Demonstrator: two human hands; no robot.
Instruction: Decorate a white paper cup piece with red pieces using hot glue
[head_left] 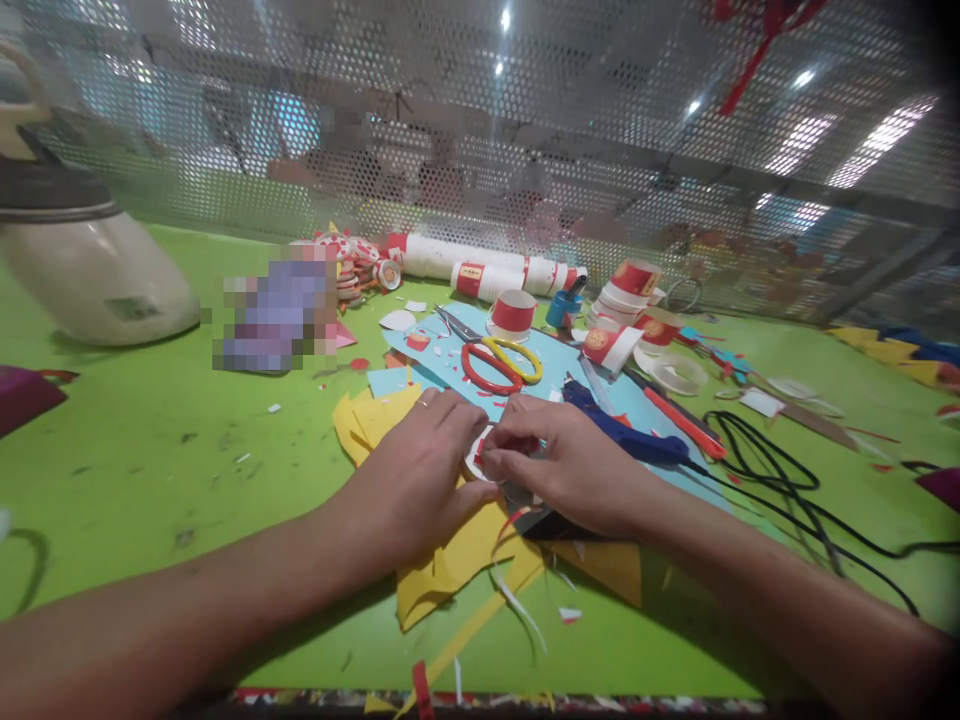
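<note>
One white round piece (472, 467) with a red patch sat above yellow paper (469, 560); the left hand (427, 470) held it between thumb and fingers; the right hand (574, 455) touched it with curled fingertips, its grip unclear; beyond lay one blue glue gun (630, 433), then one pair of scissors (491, 384).

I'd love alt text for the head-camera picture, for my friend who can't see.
A person's left hand and right hand meet around a small white piece over yellow paper on a green table. Beyond lie scissors on blue paper and a blue glue gun.
</note>
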